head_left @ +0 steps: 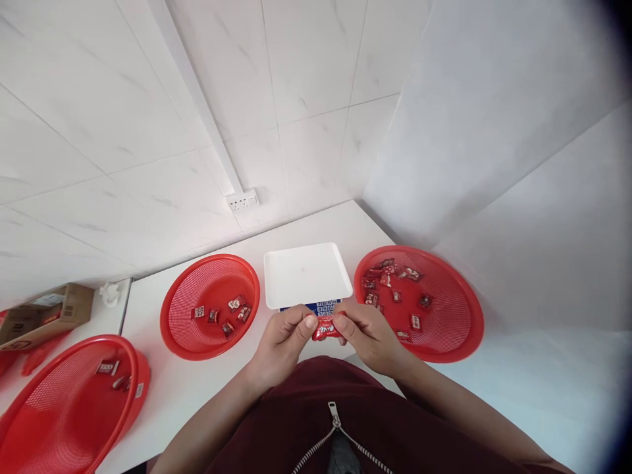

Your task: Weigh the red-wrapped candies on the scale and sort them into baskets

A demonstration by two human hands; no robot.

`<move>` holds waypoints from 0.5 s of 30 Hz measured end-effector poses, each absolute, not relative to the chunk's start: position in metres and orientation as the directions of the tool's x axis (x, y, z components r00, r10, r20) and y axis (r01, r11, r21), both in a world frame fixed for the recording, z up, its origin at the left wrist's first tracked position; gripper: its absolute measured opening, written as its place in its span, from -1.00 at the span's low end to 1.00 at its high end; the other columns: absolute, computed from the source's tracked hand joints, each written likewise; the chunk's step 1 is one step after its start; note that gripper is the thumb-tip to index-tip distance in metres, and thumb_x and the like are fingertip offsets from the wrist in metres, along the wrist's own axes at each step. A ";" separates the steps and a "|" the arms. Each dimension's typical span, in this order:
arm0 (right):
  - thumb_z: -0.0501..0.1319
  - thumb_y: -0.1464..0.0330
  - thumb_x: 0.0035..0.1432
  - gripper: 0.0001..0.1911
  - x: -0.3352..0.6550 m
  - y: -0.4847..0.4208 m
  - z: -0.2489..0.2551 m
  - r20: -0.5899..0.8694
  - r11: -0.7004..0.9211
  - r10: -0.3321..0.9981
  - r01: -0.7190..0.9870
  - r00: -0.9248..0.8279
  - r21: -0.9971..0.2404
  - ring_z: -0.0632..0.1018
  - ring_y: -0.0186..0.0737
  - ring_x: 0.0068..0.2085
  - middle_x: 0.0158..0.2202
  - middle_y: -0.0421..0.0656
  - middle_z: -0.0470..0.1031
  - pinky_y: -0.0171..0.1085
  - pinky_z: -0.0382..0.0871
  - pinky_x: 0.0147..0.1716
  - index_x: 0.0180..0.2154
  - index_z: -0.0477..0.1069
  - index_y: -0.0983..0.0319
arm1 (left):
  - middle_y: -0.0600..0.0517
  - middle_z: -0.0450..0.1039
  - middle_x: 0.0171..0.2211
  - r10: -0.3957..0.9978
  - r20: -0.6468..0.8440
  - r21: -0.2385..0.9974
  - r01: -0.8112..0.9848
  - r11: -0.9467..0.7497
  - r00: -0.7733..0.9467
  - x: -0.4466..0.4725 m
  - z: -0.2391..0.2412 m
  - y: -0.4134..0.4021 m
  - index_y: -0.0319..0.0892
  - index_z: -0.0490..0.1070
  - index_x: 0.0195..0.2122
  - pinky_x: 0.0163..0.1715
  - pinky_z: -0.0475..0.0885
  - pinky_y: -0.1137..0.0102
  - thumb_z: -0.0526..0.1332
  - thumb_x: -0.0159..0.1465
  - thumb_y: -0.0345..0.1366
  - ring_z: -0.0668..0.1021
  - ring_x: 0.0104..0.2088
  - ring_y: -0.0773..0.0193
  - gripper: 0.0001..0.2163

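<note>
Between my two hands is a small red wrapped candy [324, 328] with white lettering. My left hand [285, 339] pinches its left end between thumb and fingers. The right end is pinched by my right hand [369, 334]. Just beyond the hands stands a digital scale with a white tray [306, 273] and a blue keypad [326, 307], partly covered by my fingers. A red mesh basket [464, 329] on the right holds many red wrapped candies [396, 296]. Another red basket [172, 322] on the left has several candies [237, 303] in it.
A third red basket [74, 408] with a few packets stands at the lower left. Behind it are a cardboard box [76, 306] and a crumpled white tissue [110, 293]. The white table [148, 415] meets a tiled wall with a power socket [243, 200].
</note>
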State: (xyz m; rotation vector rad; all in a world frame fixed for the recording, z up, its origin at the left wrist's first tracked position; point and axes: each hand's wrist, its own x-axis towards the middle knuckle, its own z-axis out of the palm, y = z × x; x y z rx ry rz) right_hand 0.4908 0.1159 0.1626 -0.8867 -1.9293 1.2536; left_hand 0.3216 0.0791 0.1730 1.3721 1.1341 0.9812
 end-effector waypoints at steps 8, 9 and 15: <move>-0.05 0.17 0.24 -0.59 0.491 0.114 0.171 0.219 0.349 0.814 0.153 -0.538 -0.924 0.31 -0.42 -0.56 -0.61 -0.24 0.30 -0.40 0.17 -0.56 -0.54 0.26 0.25 | 0.00 0.43 -0.43 0.962 0.078 0.992 0.077 -0.101 0.263 0.317 0.176 0.077 -0.22 0.38 -0.37 -0.34 0.36 0.42 0.07 0.25 -0.14 0.44 -0.39 0.32 -0.75; -0.02 0.17 0.23 -0.62 0.491 0.114 0.172 0.223 0.347 0.813 0.140 -0.537 -0.927 0.32 -0.42 -0.55 -0.59 -0.24 0.31 -0.40 0.18 -0.56 -0.52 0.29 0.25 | -0.01 0.44 -0.41 0.961 0.118 0.984 0.103 -0.147 0.249 0.315 0.177 0.078 -0.22 0.40 -0.34 -0.34 0.37 0.41 0.10 0.24 -0.19 0.46 -0.38 0.32 -0.80; 0.09 0.16 0.18 -0.67 0.496 0.108 0.176 0.260 0.253 0.787 -0.093 -0.560 -0.963 0.44 -0.35 -0.43 -0.37 -0.17 0.40 -0.34 0.36 -0.46 -0.07 0.32 0.17 | 0.02 0.43 -0.34 0.797 0.576 0.718 0.353 -0.600 0.183 0.306 0.184 0.077 -0.08 0.40 -0.07 -0.41 0.41 0.50 0.15 0.18 -0.52 0.49 -0.36 0.38 -0.68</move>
